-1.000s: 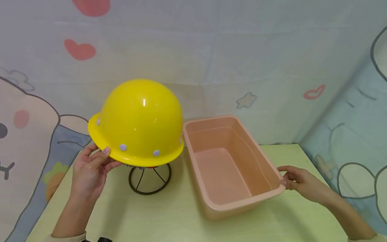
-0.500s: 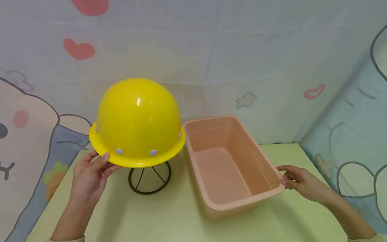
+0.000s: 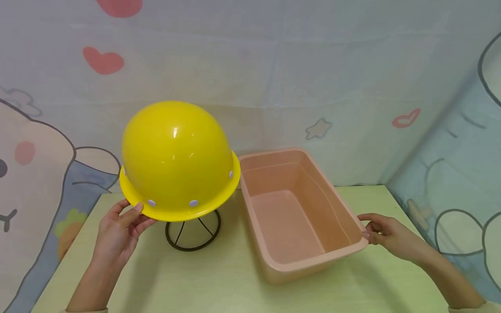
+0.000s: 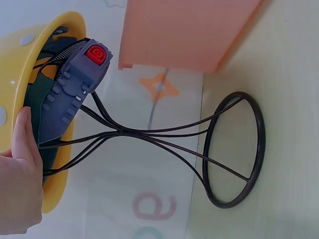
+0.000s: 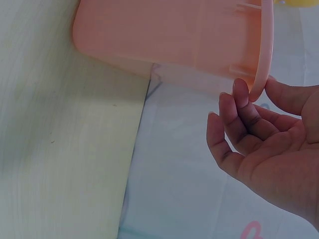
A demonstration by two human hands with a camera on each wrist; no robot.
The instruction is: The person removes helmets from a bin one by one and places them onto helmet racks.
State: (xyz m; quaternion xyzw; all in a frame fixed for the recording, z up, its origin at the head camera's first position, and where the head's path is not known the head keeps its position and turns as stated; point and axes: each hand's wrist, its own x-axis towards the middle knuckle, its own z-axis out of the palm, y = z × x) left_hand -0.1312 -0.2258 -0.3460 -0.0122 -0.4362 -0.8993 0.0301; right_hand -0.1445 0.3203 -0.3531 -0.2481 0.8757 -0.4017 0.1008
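Note:
A yellow hard hat (image 3: 176, 156) with white studs along its brim sits on a black wire stand (image 3: 192, 247). At its near left brim, my left hand (image 3: 118, 232) pinches the edge, thumb on top and fingers beneath. The left wrist view shows a grey plastic headband adjuster (image 4: 75, 87) with a red button (image 4: 96, 54) inside the hat. Right of the hat is a pink plastic tub (image 3: 313, 261), with nothing inside. My right hand (image 3: 395, 237) pinches the tub's near right corner rim, and in the right wrist view its other fingers are loosely bent below.
Both the stand's ring base and the tub are on a pale green table (image 3: 188, 282). Close behind hangs a light cloth backdrop (image 3: 266, 78) with printed hearts and cartoon figures, and another printed cloth (image 3: 462, 165) closes off the right side.
The hard hat has turned and tilted on the stand, its front brim dipping lower and its studs shifting left. My left hand has moved slightly with it. Right hand and tub have stayed put.

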